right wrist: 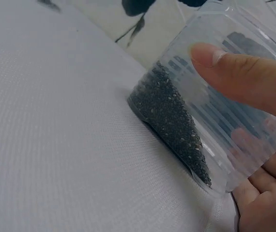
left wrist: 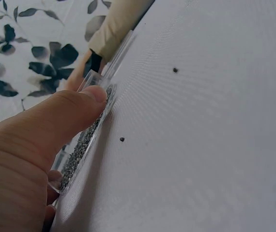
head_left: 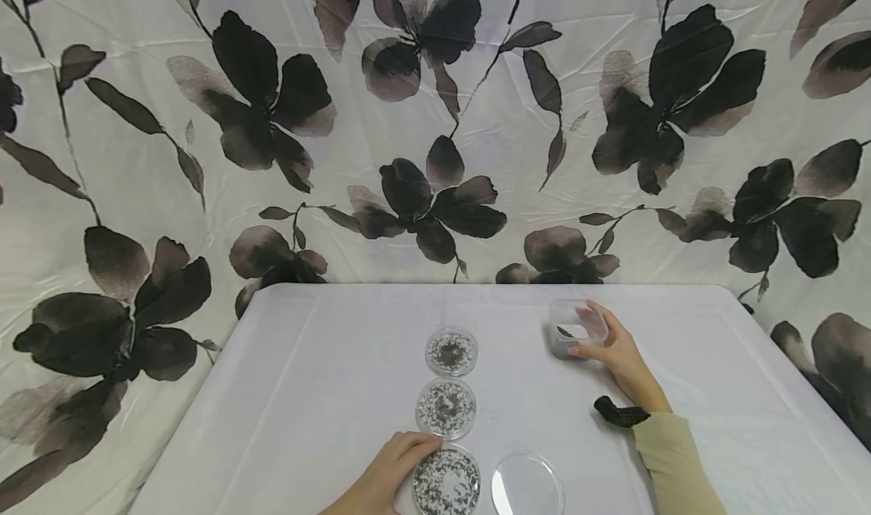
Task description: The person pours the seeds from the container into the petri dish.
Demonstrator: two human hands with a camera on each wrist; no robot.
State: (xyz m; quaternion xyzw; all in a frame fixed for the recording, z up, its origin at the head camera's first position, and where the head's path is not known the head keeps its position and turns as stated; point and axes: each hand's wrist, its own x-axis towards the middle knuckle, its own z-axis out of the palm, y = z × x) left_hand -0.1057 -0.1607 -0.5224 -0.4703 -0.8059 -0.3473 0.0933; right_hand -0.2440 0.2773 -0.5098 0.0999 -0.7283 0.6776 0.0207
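My left hand (head_left: 397,466) grips the rim of the nearest petri dish (head_left: 447,486), which holds dark grains spread in a ring around a bare middle. In the left wrist view the thumb lies over the edge of that dish (left wrist: 82,145), and fingertips show at its far side. At the back right, my right hand (head_left: 624,355) holds a clear plastic tub (head_left: 563,347) between thumb and fingers. Small dark seeds (right wrist: 169,116) lie heaped toward one side in the tub, seen in the right wrist view. The tub's base appears to touch the table.
Two more petri dishes, the middle one (head_left: 446,409) and the far one (head_left: 452,352), stand in line behind the nearest, both with dark grains. A clear round lid (head_left: 528,487) lies right of the nearest dish. Two stray grains lie on the white table (left wrist: 201,159).
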